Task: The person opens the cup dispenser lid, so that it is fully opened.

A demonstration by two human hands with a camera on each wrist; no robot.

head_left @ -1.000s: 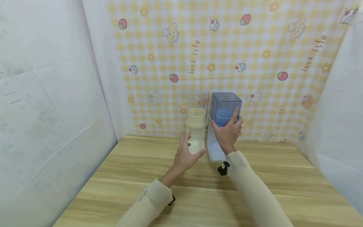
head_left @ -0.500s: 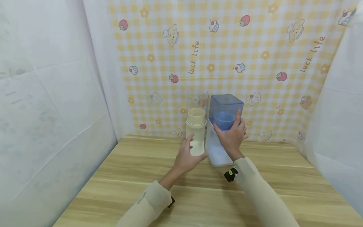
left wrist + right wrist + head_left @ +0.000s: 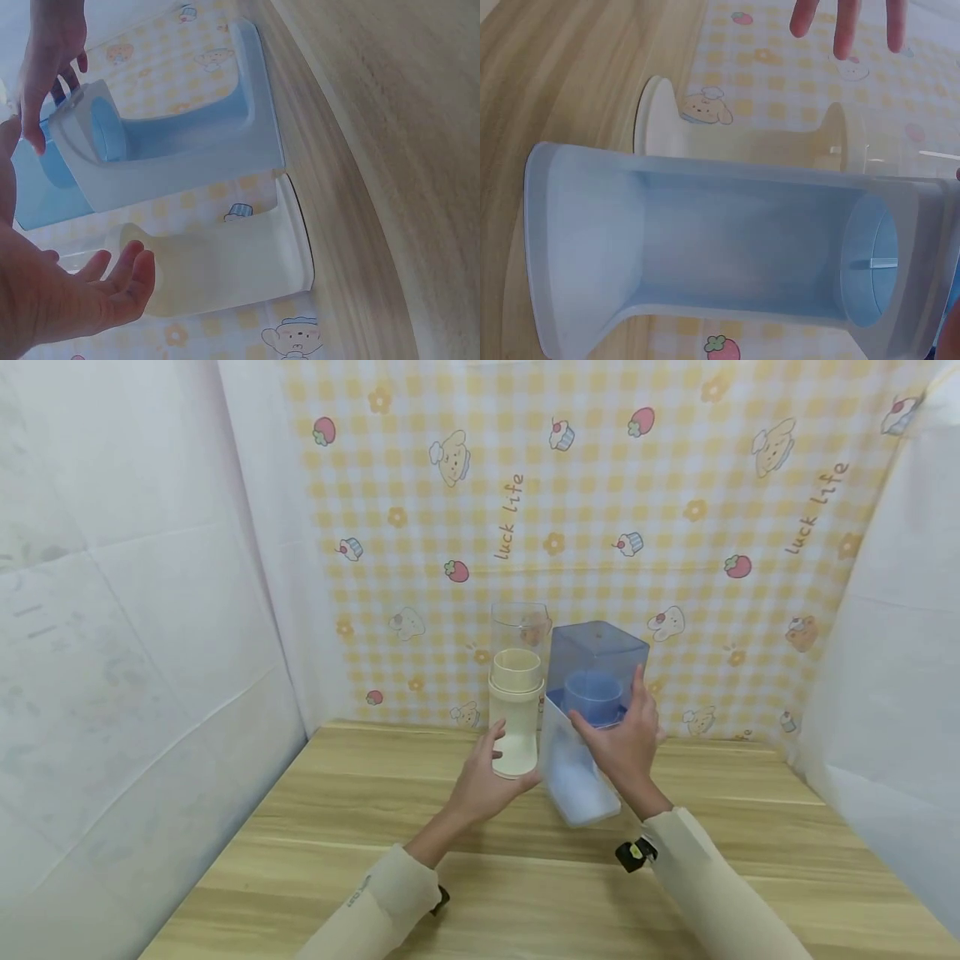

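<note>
My right hand (image 3: pixel 628 739) grips a blue stand (image 3: pixel 573 781) by its see-through square top, thumb on the near side and fingers round the right side. Inside that top sits a round blue ring (image 3: pixel 592 696), and below it is a pale hollow body with a flared foot. Left of it stands a cream stand (image 3: pixel 757 145) of similar build, upright, with a clear rounded top (image 3: pixel 519 631). Close in front of the cream body, my left hand (image 3: pixel 480 781) has its thumb and fingers spread apart. In the left wrist view, its loosely bent fingers (image 3: pixel 139 281) overlap the cream stand.
Both stands are on a wood-grain table (image 3: pixel 360 827), near its back edge. Behind them hangs a yellow checked cloth (image 3: pixel 420 602) with printed cartoons. White sheets close off the left (image 3: pixel 135 635) and right sides.
My right hand has turned the blue stand at an angle, its foot coming nearer to me and slightly right. My left hand stays by the cream stand, which has kept its place.
</note>
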